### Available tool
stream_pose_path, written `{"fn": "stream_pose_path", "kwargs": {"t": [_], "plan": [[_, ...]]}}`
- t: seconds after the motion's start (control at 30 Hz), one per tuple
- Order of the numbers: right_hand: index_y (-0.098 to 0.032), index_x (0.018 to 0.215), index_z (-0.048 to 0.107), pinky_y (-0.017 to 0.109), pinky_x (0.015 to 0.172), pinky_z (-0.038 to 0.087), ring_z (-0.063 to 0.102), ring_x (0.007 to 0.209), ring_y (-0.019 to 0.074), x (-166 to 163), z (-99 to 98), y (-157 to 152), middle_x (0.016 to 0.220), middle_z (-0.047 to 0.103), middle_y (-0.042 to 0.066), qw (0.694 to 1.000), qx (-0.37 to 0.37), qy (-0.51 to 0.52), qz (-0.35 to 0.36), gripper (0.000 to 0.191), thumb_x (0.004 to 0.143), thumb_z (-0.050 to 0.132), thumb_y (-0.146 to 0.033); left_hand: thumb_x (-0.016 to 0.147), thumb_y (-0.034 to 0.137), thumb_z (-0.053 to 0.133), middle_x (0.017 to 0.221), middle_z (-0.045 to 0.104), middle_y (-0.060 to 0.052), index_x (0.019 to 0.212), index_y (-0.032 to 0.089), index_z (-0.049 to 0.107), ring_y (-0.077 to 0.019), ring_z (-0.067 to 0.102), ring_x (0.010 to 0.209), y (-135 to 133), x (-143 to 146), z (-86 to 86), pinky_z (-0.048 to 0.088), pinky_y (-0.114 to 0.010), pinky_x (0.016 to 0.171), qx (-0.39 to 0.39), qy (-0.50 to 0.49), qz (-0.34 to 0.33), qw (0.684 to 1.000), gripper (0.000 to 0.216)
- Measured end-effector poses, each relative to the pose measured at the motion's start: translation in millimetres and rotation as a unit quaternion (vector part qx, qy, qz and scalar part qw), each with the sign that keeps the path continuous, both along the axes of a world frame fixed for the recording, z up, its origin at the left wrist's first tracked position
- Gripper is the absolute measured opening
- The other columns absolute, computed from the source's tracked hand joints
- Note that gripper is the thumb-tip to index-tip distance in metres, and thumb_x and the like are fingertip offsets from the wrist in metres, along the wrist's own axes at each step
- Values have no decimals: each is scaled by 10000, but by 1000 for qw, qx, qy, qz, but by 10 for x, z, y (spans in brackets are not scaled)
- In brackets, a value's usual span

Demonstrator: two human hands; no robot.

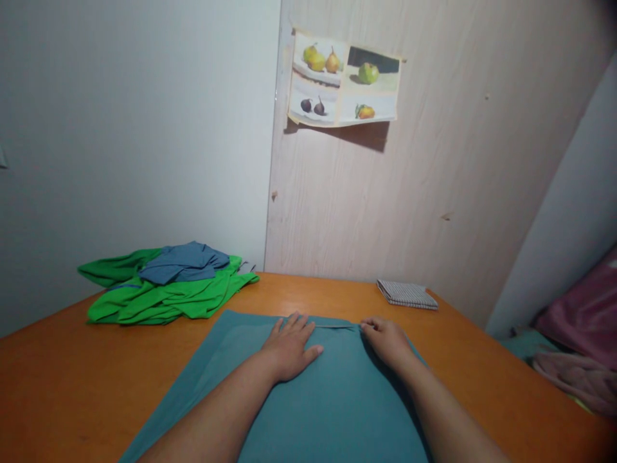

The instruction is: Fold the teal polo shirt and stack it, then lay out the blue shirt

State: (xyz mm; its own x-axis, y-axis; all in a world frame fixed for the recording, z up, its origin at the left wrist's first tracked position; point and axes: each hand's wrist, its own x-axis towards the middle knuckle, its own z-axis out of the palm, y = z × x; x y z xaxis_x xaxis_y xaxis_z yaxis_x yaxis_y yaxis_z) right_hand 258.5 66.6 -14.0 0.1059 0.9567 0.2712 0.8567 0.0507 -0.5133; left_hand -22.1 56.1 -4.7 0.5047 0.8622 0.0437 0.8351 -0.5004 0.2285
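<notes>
A teal piece of cloth (318, 411) lies spread on the orange table, its near part running out of view at the bottom. It may be a garment, but its kind cannot be told. Near the far edge, a narrow pale line or slit runs between my hands. My left hand (292, 350) rests flat on the cloth with its fingers spread, just left of that line. At the far right corner, my right hand (383, 337) is closed, thumb and fingers pinching the cloth's edge.
On the table (58, 379), a heap of bright green clothes (178, 299) with a blue-grey garment (187, 262) on top sits at the back left. A folded checked cloth (407, 294) lies at the back right. Pink and brownish fabrics (578, 373) are beyond the right edge.
</notes>
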Motion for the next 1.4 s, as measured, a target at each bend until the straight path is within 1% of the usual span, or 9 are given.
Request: {"fn": "stream_pose_path", "kwargs": {"t": [0.17, 0.3, 0.73, 0.83, 0.93, 1.03, 1.1, 1.27, 1.4], "plan": [[-244, 839, 738, 273, 717, 411, 667, 841, 205, -97, -46, -27, 853, 755, 43, 999, -26, -21, 4, 164, 813, 583, -290, 951, 709, 220, 1645, 223, -85, 1551, 234, 336, -297, 101, 1532, -1, 5, 0, 118, -577, 1210, 4, 3, -1, 1000, 774], [-225, 737, 665, 266, 670, 377, 641, 771, 188, -107, -51, -15, 768, 718, 34, 999, -27, -30, -9, 170, 839, 546, -289, 950, 716, 213, 1645, 225, -86, 1551, 233, 337, -299, 98, 1532, 10, 5, -15, 118, -579, 1210, 5, 0, -3, 1000, 781], [-231, 779, 629, 268, 647, 351, 622, 747, 182, -129, -32, -58, 758, 695, 30, 997, -17, -50, -53, 190, 892, 508, -323, 947, 719, 228, 1648, 212, -86, 1552, 222, 336, -304, 106, 1531, 11, 10, -10, 110, -591, 1208, -3, -3, -5, 1000, 791], [-230, 881, 668, 284, 716, 404, 648, 848, 204, -173, 27, -82, 881, 725, 56, 997, -6, -56, -57, 212, 910, 479, -319, 950, 714, 223, 1649, 208, -84, 1553, 225, 332, -300, 99, 1532, 3, 15, -2, 107, -587, 1209, -4, -3, -2, 1000, 785], [-203, 1127, 679, 317, 907, 443, 632, 1085, 238, -250, 69, -105, 1159, 707, 108, 997, 41, -69, -23, 338, 940, 435, -342, 951, 713, 219, 1648, 215, -89, 1550, 224, 339, -303, 89, 1533, -1, 18, -6, 102, -587, 1208, -4, -4, -2, 1000, 783], [-148, 1394, 549, 373, 1134, 332, 452, 1376, 258, -360, 45, -142, 1459, 538, 138, 991, 64, -100, 56, 523, 974, 383, -411, 949, 718, 218, 1649, 215, -92, 1550, 229, 337, -307, 88, 1533, 5, 19, -23, 94, -590, 1206, -1, -7, -4, 1000, 784], [-113, 1496, 429, 415, 1205, 231, 280, 1487, 259, -428, -2, -169, 1580, 377, 139, 986, 35, -126, 106, 629, 987, 352, -473, 947, 719, 220, 1649, 217, -89, 1552, 235, 331, -308, 83, 1533, 10, 18, -32, 89, -588, 1207, 0, -8, -3, 1000, 783], [-106, 1544, 345, 471, 1224, 167, 148, 1524, 277, -488, -95, -199, 1630, 253, 141, 973, -77, -162, 144, 705, 993, 310, -544, 946, 718, 225, 1646, 234, -88, 1551, 235, 331, -304, 95, 1532, -2, 20, -12, 86, -580, 1210, -5, -9, -4, 1000, 781], [-133, 1559, 312, 509, 1218, 165, 135, 1526, 279, -485, -87, -198, 1643, 216, 118, 970, -107, -171, 135, 709, 994, 286, -560, 948, 709, 225, 1647, 229, -89, 1548, 229, 340, -303, 97, 1532, -19, 25, 7, 94, -580, 1210, -10, -11, -4, 1000, 777]]}}
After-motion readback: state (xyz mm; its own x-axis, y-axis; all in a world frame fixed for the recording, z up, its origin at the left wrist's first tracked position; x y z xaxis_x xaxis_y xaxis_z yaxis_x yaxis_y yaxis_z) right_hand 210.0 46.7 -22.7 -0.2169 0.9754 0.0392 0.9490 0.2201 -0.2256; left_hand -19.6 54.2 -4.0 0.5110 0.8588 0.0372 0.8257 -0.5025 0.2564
